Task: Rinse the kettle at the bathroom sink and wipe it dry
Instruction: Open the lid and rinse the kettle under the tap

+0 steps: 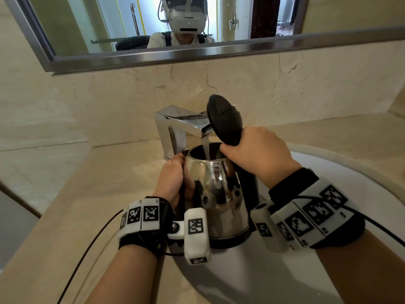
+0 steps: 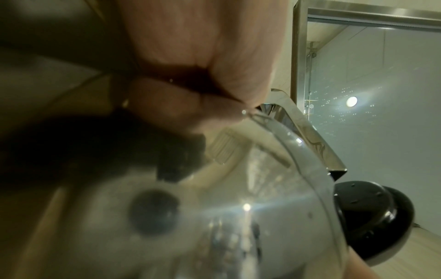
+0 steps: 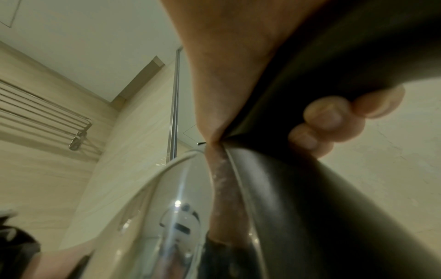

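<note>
The kettle stands roughly upright over the white sink, its long axis vertical and tipped slightly, its open mouth facing up under the tap. Its spout points left toward the bench, its black handle to the right. The black lid is hinged back and stands up behind the mouth. A stream of water falls from the tap into the kettle. The right hand is wrapped round the top of the handle, fingers curled tightly; in the right wrist view the fingertips show past the dark handle. The left hand lies against the kettle's left side near the spout, fingers curled; whether they truly grip or only steady the steel wall cannot be told from the head view, and the left wrist view is blurred, with the hand pressed close to the rim. The kettle's base is partly hidden behind the wrist cameras, so whether it rests on the sink cannot be told. A mirror hangs above.
</note>
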`<state>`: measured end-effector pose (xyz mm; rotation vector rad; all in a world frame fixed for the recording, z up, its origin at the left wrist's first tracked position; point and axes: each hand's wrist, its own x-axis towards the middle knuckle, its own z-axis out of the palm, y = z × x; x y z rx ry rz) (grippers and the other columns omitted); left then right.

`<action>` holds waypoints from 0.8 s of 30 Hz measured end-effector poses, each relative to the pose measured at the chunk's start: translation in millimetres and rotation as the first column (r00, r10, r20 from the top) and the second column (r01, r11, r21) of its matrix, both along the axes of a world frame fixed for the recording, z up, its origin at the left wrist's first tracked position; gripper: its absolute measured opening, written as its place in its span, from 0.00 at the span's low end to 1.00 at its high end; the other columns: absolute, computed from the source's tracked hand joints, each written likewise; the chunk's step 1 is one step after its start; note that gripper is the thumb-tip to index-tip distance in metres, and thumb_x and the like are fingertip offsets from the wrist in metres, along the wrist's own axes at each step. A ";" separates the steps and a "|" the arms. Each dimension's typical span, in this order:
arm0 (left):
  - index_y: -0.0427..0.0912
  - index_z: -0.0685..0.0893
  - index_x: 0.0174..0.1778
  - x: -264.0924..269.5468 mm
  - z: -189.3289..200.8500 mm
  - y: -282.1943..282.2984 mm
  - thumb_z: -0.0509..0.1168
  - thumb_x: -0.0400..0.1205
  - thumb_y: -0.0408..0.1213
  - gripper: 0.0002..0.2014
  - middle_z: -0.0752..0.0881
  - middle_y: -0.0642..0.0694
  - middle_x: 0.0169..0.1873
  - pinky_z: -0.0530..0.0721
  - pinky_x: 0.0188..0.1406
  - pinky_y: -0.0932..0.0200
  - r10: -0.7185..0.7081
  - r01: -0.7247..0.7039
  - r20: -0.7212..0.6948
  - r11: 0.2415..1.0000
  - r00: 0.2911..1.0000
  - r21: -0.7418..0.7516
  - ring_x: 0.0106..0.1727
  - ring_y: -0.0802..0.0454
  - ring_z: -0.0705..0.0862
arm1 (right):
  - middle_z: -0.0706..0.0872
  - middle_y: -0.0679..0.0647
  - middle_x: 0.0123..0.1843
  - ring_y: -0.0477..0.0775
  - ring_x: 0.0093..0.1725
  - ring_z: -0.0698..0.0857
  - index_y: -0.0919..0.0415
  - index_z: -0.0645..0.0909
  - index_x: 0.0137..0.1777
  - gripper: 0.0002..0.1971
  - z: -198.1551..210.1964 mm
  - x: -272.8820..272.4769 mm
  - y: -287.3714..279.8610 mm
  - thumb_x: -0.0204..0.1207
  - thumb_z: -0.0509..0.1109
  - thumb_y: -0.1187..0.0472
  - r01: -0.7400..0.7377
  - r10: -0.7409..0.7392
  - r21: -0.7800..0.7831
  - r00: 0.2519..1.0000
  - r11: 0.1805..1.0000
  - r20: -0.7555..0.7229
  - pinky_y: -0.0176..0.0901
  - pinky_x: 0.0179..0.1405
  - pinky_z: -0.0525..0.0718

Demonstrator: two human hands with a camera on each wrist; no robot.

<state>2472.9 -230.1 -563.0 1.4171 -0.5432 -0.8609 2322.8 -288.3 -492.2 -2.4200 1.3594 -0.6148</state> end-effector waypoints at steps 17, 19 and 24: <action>0.44 0.80 0.41 -2.2 2.4 1.9 0.50 0.87 0.42 0.16 0.82 0.48 0.30 0.75 0.17 0.66 0.001 -0.001 0.016 1.000 1.000 -0.006 0.30 0.54 0.80 | 0.77 0.50 0.31 0.55 0.37 0.80 0.57 0.80 0.40 0.16 -0.8 -0.3 -0.8 0.74 0.65 0.44 0.002 -0.002 -0.009 1.000 1.000 -0.001 0.42 0.34 0.73; 0.45 0.81 0.40 -1.5 2.0 1.8 0.50 0.87 0.42 0.16 0.82 0.48 0.30 0.75 0.21 0.65 0.000 0.000 0.018 1.000 1.000 -0.003 0.31 0.54 0.80 | 0.77 0.50 0.31 0.55 0.38 0.80 0.57 0.79 0.40 0.16 -1.0 -0.4 -0.8 0.74 0.65 0.43 -0.001 0.001 -0.009 1.000 1.000 -0.002 0.42 0.35 0.74; 0.44 0.81 0.41 -1.0 1.2 1.1 0.50 0.87 0.42 0.17 0.83 0.47 0.30 0.76 0.21 0.66 -0.013 0.013 0.021 1.000 1.000 -0.004 0.31 0.54 0.81 | 0.77 0.50 0.31 0.56 0.37 0.80 0.56 0.78 0.39 0.15 -1.6 -0.3 -1.2 0.73 0.65 0.44 0.001 -0.001 -0.005 1.000 1.000 0.001 0.43 0.35 0.74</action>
